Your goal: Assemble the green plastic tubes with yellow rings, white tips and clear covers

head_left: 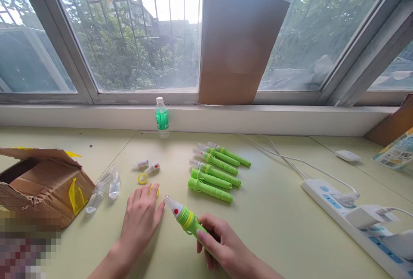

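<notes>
My right hand (pixel 219 242) is wrapped round the handle of a green toy stick (pixel 185 218) with a yellow ring and a clear tip with a red dot, pointing up and left. My left hand (pixel 140 218) lies flat on the table with fingers spread, its fingertips over a yellow ring (pixel 153 190). Another yellow ring (pixel 143 178) and two small clear tips with red dots (pixel 151 168) lie just beyond it. Several green sticks (pixel 214 169) lie in a row past my hands; some have clear tips, two do not.
Clear plastic tubes (pixel 105 186) lie beside an open cardboard box (pixel 41 184) at the left. A small green-labelled bottle (pixel 161 118) stands by the window sill. A white power strip (pixel 351 216) with plugs and cables runs at the right. Cardboard (pixel 238 46) leans on the window.
</notes>
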The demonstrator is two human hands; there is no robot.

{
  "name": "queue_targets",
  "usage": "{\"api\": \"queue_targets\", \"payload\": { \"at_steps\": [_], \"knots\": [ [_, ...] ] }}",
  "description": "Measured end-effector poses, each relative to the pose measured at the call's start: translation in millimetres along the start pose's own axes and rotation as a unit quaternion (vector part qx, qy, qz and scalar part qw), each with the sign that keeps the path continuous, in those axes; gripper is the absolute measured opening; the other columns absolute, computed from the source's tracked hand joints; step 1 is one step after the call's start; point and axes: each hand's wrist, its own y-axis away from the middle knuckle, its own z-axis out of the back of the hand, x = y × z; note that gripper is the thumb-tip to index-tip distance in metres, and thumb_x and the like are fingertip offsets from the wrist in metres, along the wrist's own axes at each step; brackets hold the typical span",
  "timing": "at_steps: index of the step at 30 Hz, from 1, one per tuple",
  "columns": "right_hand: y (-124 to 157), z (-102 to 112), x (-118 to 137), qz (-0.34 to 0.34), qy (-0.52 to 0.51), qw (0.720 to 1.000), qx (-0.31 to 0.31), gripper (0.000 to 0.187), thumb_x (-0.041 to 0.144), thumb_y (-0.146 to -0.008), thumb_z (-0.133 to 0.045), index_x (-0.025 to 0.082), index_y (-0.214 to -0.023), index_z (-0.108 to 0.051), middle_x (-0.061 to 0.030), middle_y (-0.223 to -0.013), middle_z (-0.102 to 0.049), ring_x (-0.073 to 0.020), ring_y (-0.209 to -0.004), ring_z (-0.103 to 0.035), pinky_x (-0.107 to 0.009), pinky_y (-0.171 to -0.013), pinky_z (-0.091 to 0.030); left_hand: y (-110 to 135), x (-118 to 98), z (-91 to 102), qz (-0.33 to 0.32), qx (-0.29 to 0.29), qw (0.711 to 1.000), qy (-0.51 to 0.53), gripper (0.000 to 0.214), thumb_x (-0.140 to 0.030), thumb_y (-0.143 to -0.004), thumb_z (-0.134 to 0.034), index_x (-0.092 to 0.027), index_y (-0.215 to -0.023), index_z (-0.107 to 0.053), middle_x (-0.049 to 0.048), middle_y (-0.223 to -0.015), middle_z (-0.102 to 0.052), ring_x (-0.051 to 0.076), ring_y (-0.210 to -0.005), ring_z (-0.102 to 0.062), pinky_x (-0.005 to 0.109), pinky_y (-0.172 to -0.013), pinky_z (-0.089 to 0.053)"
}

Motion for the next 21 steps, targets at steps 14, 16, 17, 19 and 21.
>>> {"api": "queue_targets", "payload": {
  "at_steps": [14,16,17,19,21],
  "knots": [
    [0.0,0.4,0.2,0.002,-0.005,1.000,0.000,0.034,0.048,-0.091,-0.047,0.016,-0.095,-0.055,0.0007,-0.074,-0.058,-0.0062,-0.045,-0.047,-0.019,-0.044,-0.036,-15.9,25.8,2.6,0.113,0.018,0.989,-0.093,0.057,-0.052,-0.090,-0.037,-0.017,-0.134,-0.046,0.0198,-0.137,-0.043,0.038,-0.129,-0.034,0.058,-0.100,-0.026],
    [0.1,0.4,-0.5,0.001,-0.008,1.000,0.001,0.033,0.048,-0.091,-0.047,0.016,-0.095,-0.054,0.0007,-0.074,-0.058,-0.0061,-0.045,-0.047,-0.019,-0.044,-0.036,-16.7,28.7,2.7,0.130,0.032,0.984,-0.116,0.058,-0.051,-0.090,-0.037,-0.015,-0.134,-0.046,0.0210,-0.140,-0.040,0.042,-0.131,-0.030,0.062,-0.098,-0.026],
    [0.1,0.5,-0.9,0.001,-0.009,1.000,0.001,0.033,0.048,-0.091,-0.047,0.016,-0.095,-0.054,0.0008,-0.074,-0.058,-0.0060,-0.045,-0.047,-0.019,-0.044,-0.036,-16.8,29.9,2.5,0.135,0.038,0.982,-0.124,0.059,-0.052,-0.090,-0.037,-0.015,-0.135,-0.045,0.0212,-0.141,-0.039,0.043,-0.131,-0.029,0.063,-0.097,-0.026],
    [0.0,0.7,-1.7,0.002,-0.010,1.000,-0.002,0.034,0.048,-0.091,-0.047,0.016,-0.095,-0.054,0.0007,-0.074,-0.058,-0.0059,-0.045,-0.047,-0.019,-0.044,-0.036,-16.8,31.3,2.3,0.141,0.048,0.981,-0.128,0.059,-0.052,-0.090,-0.036,-0.014,-0.135,-0.045,0.0208,-0.142,-0.039,0.045,-0.131,-0.028,0.064,-0.095,-0.028],
    [-0.2,0.8,-2.2,0.002,-0.011,1.000,-0.001,0.034,0.048,-0.091,-0.047,0.016,-0.094,-0.054,0.0006,-0.075,-0.058,-0.0060,-0.045,-0.047,-0.019,-0.044,-0.036,-16.6,31.7,2.3,0.142,0.054,0.981,-0.122,0.059,-0.052,-0.090,-0.035,-0.014,-0.134,-0.046,0.0204,-0.141,-0.041,0.045,-0.130,-0.029,0.064,-0.092,-0.031]
  ]
}}
